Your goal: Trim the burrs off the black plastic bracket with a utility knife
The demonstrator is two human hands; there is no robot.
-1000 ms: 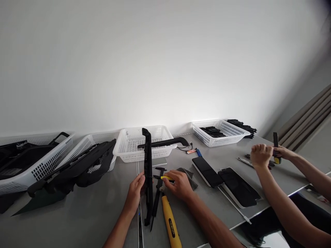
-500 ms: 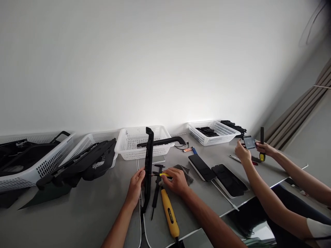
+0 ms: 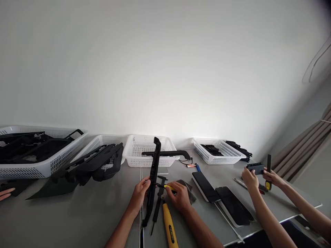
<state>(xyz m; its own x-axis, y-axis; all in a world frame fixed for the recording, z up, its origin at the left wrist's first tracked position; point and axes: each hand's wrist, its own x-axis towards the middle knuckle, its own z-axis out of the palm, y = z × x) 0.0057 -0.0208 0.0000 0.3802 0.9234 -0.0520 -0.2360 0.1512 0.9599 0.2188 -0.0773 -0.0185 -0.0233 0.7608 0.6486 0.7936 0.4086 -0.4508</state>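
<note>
Leans a long black strip (image 3: 154, 168) further right than half a second ago, gripping it in the left hand (image 3: 139, 193) over the worktop (image 3: 103, 213), short of the wall-side edge; pinches a yellow-handled tool (image 3: 169, 187) in the right hand (image 3: 181, 197), pointing it at the strip. Probably best worked lightly, keeping the left hand clear.

Soft light brightens the wall (image 3: 160, 72) near centre, fades dark towards two o'clock, and faintly sheens the worktop (image 3: 99, 208).
</note>
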